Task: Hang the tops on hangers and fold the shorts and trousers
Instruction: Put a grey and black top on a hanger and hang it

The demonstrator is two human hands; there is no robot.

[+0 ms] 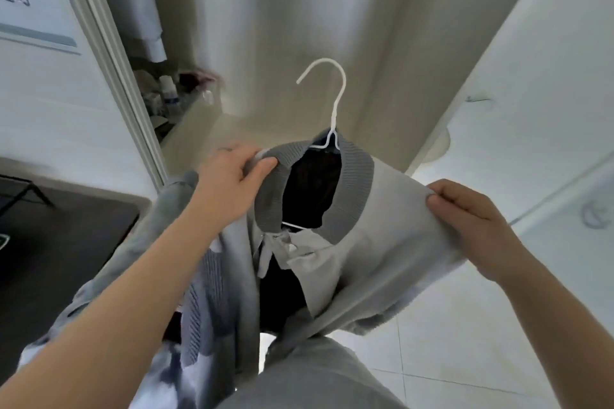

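- We look down from head height at a grey top (392, 232), held in the air in front of the body, between two bare hands and above a pale tiled floor (465, 358).
- A white wire hanger (335, 99) sits inside the top. Its hook rises out of the neck opening and points up and away from us, towards a cream curtain (282, 9).
- The left hand (232, 182) has a closed grip: thumb and curled fingers pinch the edge of the darker ribbed collar (355, 189). We cannot tell whether the wire's left end is inside that grip.
- The right hand (471, 219) also has a closed grip, with its fingers bunched on the cloth at the top's right shoulder.
- The relation that matters, as we judge it: the hanger's long axis runs across us, from the left hand to the right. The hook lies between the two grips, nearer the left one, and the right shoulder cloth is drawn outward from it.
- We judge that this shoulder has yet to settle over the wire's right end.
- Other bluish-grey garments (199, 292) hang draped over the left forearm.
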